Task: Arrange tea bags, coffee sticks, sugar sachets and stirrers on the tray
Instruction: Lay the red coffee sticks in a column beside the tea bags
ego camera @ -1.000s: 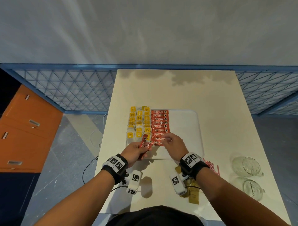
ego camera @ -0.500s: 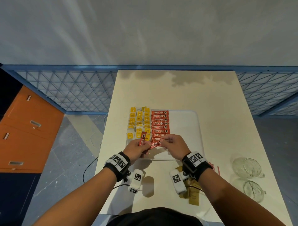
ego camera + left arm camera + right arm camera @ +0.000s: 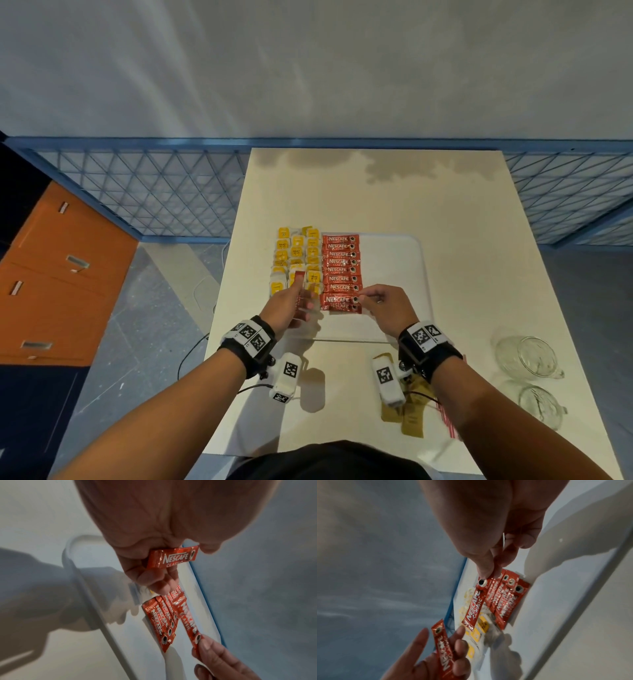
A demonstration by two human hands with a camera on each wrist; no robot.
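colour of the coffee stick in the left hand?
Red, with white Nescafe lettering, on the foil coffee stick pinched by the left hand; clearest in the left wrist view.

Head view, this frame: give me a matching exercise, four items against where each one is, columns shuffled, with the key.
Items:
1. tea bags
2. coffee stick standing on end
3. glass mugs
4. sugar sachets

Places:
A. held in the left hand
B. on the table, partly under the right forearm
C. left columns of the tray
D. near right corner of the table

Pairs: 1-C, 2-A, 3-D, 4-B
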